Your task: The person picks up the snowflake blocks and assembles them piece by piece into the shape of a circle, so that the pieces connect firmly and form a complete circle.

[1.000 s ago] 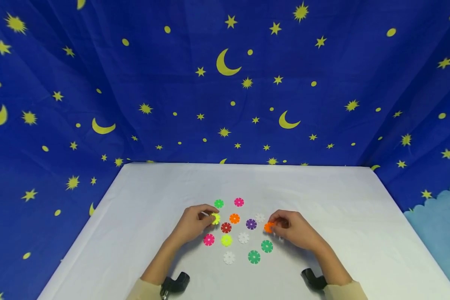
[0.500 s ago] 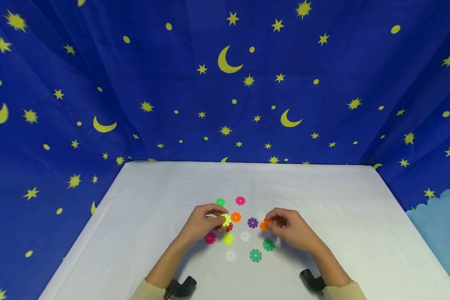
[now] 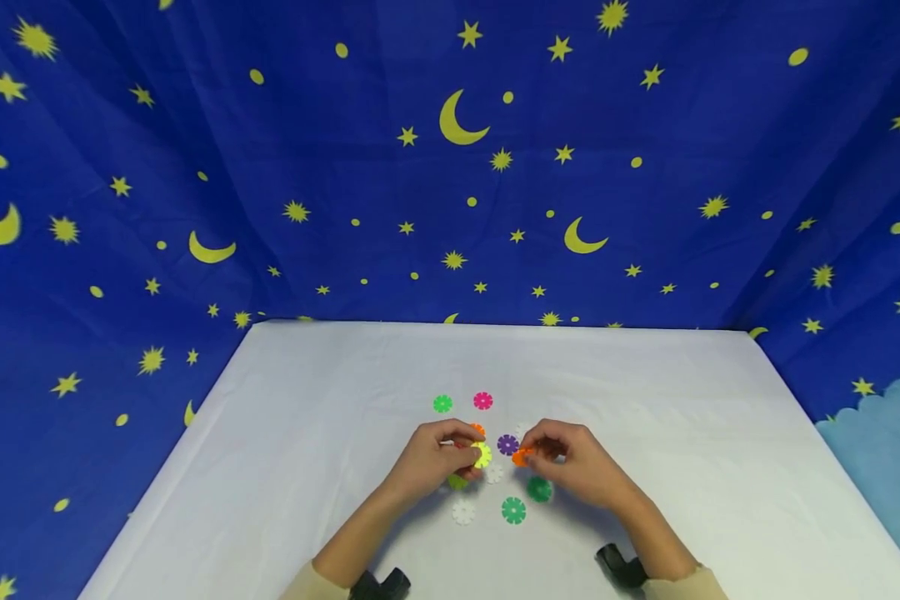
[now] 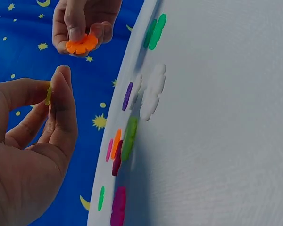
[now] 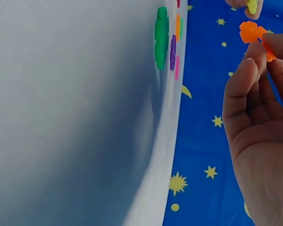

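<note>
Between thumb and fingers, my left hand (image 3: pixel 431 462) pinches a yellow notched plastic disc (image 3: pixel 483 455), seen edge-on in the left wrist view. My right hand (image 3: pixel 581 462) pinches an orange notched disc (image 5: pixel 251 32) of the same flower-like kind. Both discs are raised above the table and face each other with a small gap. Past the left hand's fingers lies a purple disc (image 3: pixel 507 445). Two teal-green discs (image 3: pixel 513 510) lie near the right hand. A second yellow disc (image 3: pixel 457 482) and an orange one (image 3: pixel 477 430) are partly hidden by the left hand.
More discs lie on the white table (image 3: pixel 330 375): a light green one (image 3: pixel 442 403) and a pink one (image 3: pixel 483 401) farther back, a white one (image 3: pixel 462 512) nearer. Black wrist mounts (image 3: pixel 621 568) sit under both forearms. A blue star-patterned curtain (image 3: pixel 375 167) stands behind the table.
My left hand has moved right with the yellow disc, covering the red disc and other discs beneath it. My right hand has shifted slightly left with the orange disc, narrowing the gap.
</note>
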`<move>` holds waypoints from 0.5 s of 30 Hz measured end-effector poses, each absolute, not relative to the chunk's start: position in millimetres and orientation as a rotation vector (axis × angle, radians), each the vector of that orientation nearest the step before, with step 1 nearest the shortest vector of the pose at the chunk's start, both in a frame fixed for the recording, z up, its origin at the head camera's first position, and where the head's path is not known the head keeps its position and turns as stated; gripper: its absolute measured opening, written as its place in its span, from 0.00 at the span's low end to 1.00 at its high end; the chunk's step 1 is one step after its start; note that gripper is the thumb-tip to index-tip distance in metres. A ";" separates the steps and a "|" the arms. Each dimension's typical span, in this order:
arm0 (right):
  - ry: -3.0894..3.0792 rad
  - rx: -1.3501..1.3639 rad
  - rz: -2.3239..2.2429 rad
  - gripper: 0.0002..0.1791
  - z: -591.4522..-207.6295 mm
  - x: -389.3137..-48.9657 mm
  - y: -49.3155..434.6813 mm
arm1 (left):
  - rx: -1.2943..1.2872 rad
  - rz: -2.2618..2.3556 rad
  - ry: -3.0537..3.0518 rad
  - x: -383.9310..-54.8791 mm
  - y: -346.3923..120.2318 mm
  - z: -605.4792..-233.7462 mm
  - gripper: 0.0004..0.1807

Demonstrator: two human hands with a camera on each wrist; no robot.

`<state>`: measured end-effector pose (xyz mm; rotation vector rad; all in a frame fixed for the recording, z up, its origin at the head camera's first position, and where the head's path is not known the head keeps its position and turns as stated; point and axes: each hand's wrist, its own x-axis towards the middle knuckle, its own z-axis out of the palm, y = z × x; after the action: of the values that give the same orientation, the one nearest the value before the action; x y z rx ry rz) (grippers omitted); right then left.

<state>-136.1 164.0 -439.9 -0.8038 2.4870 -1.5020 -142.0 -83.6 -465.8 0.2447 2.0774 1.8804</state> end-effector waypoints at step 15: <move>2.494 -0.944 -1.505 0.12 -466.3 -141.7 161.0 | 0.290 1.872 2.055 -137.4 -76.0 -470.0 0.12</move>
<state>-141.7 161.0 -466.3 -0.9444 2.4937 -1.5052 -137.4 -76.0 -470.0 0.2896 2.0548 1.8717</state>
